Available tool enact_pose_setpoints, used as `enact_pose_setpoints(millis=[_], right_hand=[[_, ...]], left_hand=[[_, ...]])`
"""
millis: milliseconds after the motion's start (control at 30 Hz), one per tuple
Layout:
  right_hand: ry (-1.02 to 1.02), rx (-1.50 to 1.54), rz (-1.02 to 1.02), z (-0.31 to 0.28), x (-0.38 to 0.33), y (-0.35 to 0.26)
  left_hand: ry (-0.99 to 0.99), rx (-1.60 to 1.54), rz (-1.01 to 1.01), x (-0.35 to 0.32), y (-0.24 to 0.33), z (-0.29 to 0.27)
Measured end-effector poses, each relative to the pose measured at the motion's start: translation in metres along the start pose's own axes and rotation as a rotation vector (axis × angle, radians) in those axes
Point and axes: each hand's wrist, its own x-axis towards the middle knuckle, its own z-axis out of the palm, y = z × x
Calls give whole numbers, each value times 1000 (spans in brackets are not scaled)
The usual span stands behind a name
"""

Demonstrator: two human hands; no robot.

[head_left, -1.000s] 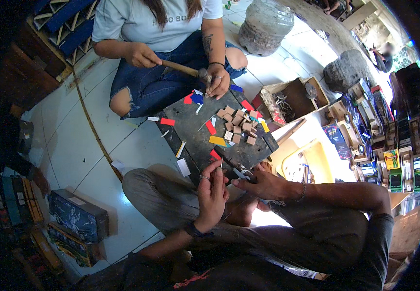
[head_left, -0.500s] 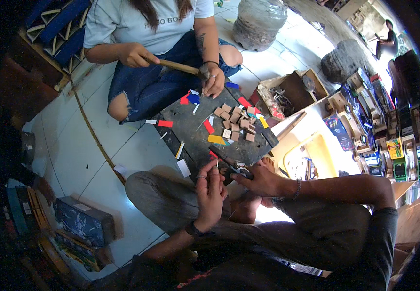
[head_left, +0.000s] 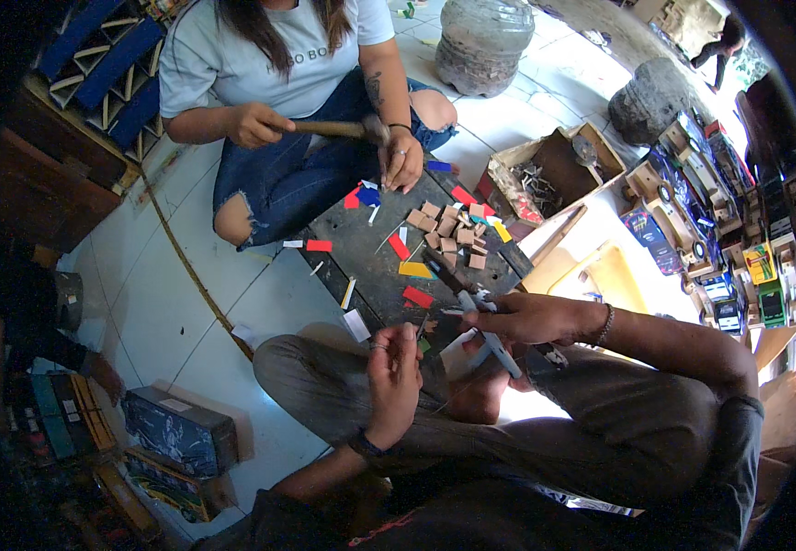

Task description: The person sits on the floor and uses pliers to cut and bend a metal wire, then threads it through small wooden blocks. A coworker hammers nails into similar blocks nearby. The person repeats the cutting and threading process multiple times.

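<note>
Gripping pliers [head_left: 485, 326] closed-fisted in the right hand [head_left: 526, 317] over the dark board [head_left: 379, 266]; left hand [head_left: 393, 381] lifted, pinching nothing discernible; wooden blocks [head_left: 448, 234] lie cut, many coloured strips [head_left: 412, 269] apparently unassembled

bright daylight, dark bent fisheye rim
</note>
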Motion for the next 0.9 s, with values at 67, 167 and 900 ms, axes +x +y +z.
enact_pose_setpoints(millis=[67, 167, 900], right_hand=[[-49, 214, 89, 1, -2, 9], [-195, 524, 86, 3, -2, 26], [59, -535, -92, 11, 26, 45]], left_hand=[[-31, -38, -5, -3, 0, 0], [-106, -158, 30, 0, 6, 1], [-31, -321, 15, 25, 21, 4]])
